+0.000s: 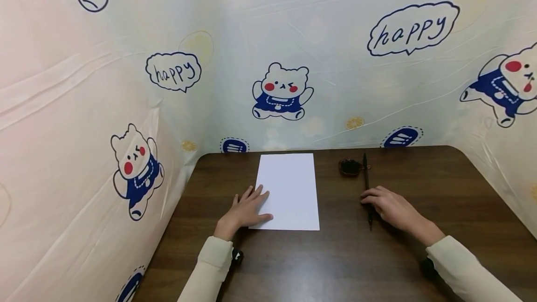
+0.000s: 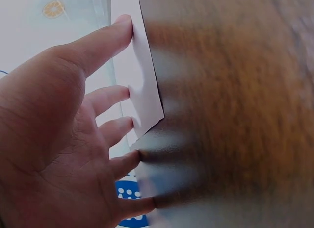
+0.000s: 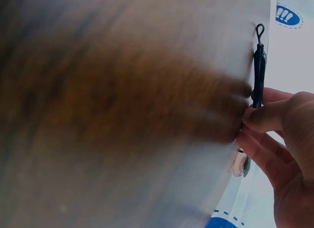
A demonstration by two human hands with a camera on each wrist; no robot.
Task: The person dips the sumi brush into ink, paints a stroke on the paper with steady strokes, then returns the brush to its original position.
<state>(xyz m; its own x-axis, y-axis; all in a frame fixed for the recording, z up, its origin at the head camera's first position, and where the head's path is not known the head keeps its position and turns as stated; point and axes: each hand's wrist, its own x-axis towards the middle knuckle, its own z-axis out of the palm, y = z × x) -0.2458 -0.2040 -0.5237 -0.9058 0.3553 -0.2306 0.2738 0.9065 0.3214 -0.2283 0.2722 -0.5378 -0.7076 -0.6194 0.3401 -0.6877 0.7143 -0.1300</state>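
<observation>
A white sheet of paper (image 1: 289,192) lies on the brown table. My left hand (image 1: 247,211) rests at its lower left edge with fingers spread; in the left wrist view the thumb, index and middle fingertips (image 2: 125,27) are on the paper (image 2: 142,76), and the other two touch the wood. On the right, my right hand (image 1: 392,206) pinches a slim dark writing brush (image 1: 366,176) near its lower half. The right wrist view shows the thumb and fingers (image 3: 265,116) around the brush (image 3: 259,73), whose hanging loop sticks out beyond them.
A small dark dish (image 1: 350,167) stands at the back of the table (image 1: 293,264), just left of the brush's far end. Behind and beside the table hangs a pale curtain (image 1: 335,83) printed with bears. A dark band (image 1: 237,256) sits at the left wrist.
</observation>
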